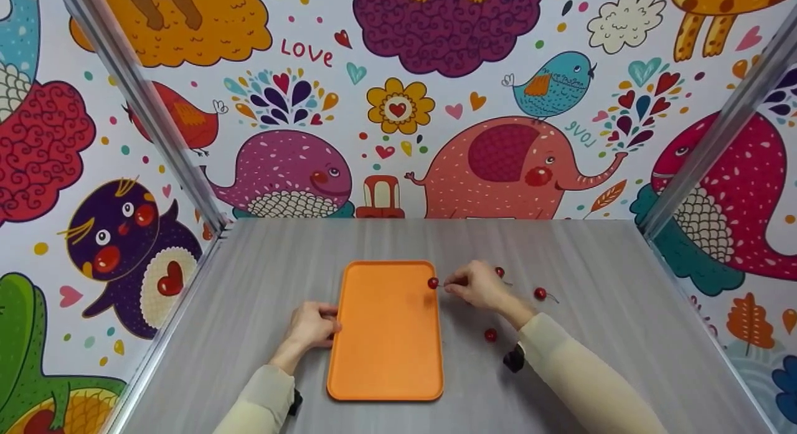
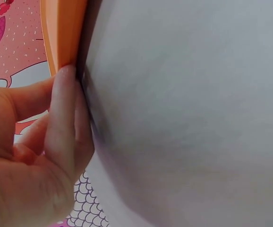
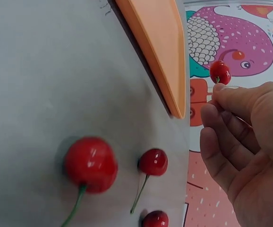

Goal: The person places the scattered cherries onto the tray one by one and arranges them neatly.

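Note:
My right hand (image 1: 478, 286) pinches a red cherry (image 1: 433, 283) by its green stem, thumb against fingers. The cherry hangs over the right rim of an orange tray (image 1: 386, 334), above the table, its shadow falling on the tray. In the right wrist view the same cherry (image 3: 220, 72) points away from the fingertips. At the tray's left edge, my left hand (image 1: 309, 325) holds the rim; in the left wrist view its fingers (image 2: 63, 109) touch the outer wall. Three more cherries lie right of the tray: one beside the right hand (image 1: 499, 272), one farther right (image 1: 540, 294), one nearer me (image 1: 490, 335).
The grey table (image 1: 249, 266) runs back to a wall printed with cartoon animals. Metal posts (image 1: 149, 110) stand at the left and right corners. Dark wrist straps (image 1: 514, 358) show at both sleeves.

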`<state>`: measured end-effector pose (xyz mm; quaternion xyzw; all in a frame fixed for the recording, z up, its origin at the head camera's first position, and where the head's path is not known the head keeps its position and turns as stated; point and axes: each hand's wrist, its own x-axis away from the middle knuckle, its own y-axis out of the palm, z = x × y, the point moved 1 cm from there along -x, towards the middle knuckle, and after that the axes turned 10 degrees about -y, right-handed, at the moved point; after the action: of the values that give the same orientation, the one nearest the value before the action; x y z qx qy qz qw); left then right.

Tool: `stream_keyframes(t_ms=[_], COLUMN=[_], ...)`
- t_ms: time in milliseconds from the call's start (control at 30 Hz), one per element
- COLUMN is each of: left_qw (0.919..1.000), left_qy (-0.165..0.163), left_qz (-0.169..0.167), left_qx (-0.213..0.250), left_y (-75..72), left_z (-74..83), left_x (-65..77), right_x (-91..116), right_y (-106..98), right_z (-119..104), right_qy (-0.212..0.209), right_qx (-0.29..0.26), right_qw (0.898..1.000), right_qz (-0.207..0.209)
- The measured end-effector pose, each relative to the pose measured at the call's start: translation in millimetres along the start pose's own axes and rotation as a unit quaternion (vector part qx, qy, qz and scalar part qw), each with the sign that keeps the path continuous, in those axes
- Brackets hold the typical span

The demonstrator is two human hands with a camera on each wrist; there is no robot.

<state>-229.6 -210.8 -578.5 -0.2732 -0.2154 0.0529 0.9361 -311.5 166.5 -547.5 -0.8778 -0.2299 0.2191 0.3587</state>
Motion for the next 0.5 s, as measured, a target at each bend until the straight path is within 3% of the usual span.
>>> stream_keyframes(t_ms=[233,500], left_qw=[0.9999,0.9999], left_qy=[0.004,0.009], left_qz=[-0.005,-0.001], left_qx=[0.013,0.007], left_y=[-0.5,0.1], left_z=[0.3,0.8], left_x=[3.3,2.2], right_x=[-19.1,-37.2], right_y=[11.7,25.2], right_z=[-7.3,-17.9], right_qy=[-0.036,-0.014], right_qx=[0.009,-0.018], right_qw=[0.999,1.0], right_qz=[-0.005,-0.017])
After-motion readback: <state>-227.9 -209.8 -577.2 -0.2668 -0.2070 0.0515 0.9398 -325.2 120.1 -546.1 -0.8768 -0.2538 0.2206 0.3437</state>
